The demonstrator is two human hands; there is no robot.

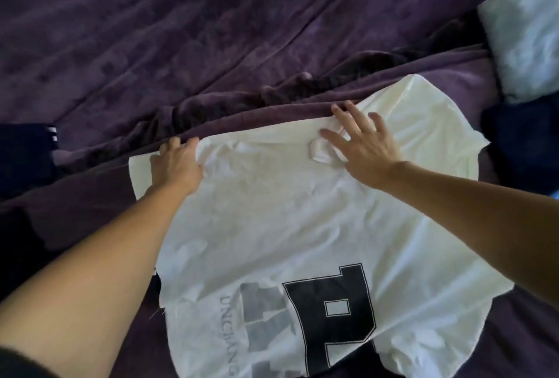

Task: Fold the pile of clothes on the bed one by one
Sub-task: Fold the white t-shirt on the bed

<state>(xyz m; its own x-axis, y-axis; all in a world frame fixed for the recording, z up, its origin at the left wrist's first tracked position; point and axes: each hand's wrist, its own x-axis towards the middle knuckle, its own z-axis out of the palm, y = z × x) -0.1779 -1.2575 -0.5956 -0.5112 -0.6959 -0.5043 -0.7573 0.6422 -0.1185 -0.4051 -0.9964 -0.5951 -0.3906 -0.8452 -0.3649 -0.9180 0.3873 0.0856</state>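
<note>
My left hand's fingers [174,144] are curled over the far edge of the white T-shirt with black block print [272,211], and they pinch a gather of its cloth against the thumb. The left hand [178,165] sits at about ten o'clock on the garment. My right hand's fingers [352,111] are straight and spread, lying flat on the cloth. The right hand [363,144] is at about one o'clock, just beside a small rumpled knot of white fabric [319,153].

The shirt lies spread on the purple plush bed cover [151,44] in the middle of my view, with its lettering towards six o'clock. A dark garment with white stripes [27,153] lies at nine o'clock, a dark navy heap of cloth [520,141] at three, and a pale pillow [526,44] at two.

I judge this to be the laying-out step, with the shirt being pulled flat before its first fold. The next move calls for smoothing out that knot. Then one side edge should be carried across towards the midline while the other hand pins the cloth, so it does not drag on the plush cover.
</note>
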